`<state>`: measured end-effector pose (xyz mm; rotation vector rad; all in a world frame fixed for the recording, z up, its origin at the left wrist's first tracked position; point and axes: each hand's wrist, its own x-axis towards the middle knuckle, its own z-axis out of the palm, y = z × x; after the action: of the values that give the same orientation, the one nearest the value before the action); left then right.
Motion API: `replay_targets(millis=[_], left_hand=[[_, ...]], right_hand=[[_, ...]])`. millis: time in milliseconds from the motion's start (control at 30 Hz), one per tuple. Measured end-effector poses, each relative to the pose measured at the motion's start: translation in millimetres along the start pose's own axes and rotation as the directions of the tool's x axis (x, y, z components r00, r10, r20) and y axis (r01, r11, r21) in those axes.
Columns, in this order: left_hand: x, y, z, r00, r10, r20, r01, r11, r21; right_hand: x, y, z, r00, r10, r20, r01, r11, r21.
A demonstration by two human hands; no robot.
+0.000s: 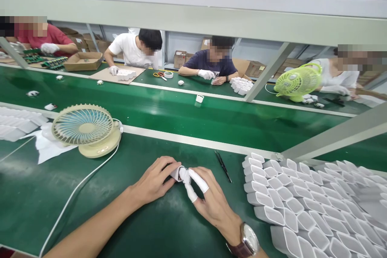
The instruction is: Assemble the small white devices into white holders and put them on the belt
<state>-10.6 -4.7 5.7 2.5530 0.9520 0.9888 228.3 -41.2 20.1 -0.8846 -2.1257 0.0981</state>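
Observation:
Over the green table, my left hand (pixel 159 178) grips a small white plastic housing (pixel 175 174) between thumb and fingers, its open end turned towards the right. My right hand (pixel 211 199) wears white finger cots (pixel 198 180) on its fingertips, which are pinched together at that opening. A small whitish piece seems to sit between them, but the fingertips cover it and I cannot tell what it is. Black tweezers (pixel 223 166) lie on the table beyond my right hand.
Many white housings (pixel 290 197) stand in rows on the right. A beige fan (pixel 87 129) with a white cable stands left. Beyond a rail runs a green conveyor belt (pixel 157 109) carrying several white pieces. Co-workers sit opposite, near a green fan (pixel 298 82). A shelf beam (pixel 193 22) crosses overhead.

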Motion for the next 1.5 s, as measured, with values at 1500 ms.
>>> replay_targets(millis=[1500], left_hand=[[-1.6, -1.8, 3.9, 0.999, -0.039, 0.018, 0.04, 0.996, -0.076]], right_hand=[[0.4, -0.2, 0.1, 0.999, 0.024, 0.044, -0.023, 1.0, -0.015]])
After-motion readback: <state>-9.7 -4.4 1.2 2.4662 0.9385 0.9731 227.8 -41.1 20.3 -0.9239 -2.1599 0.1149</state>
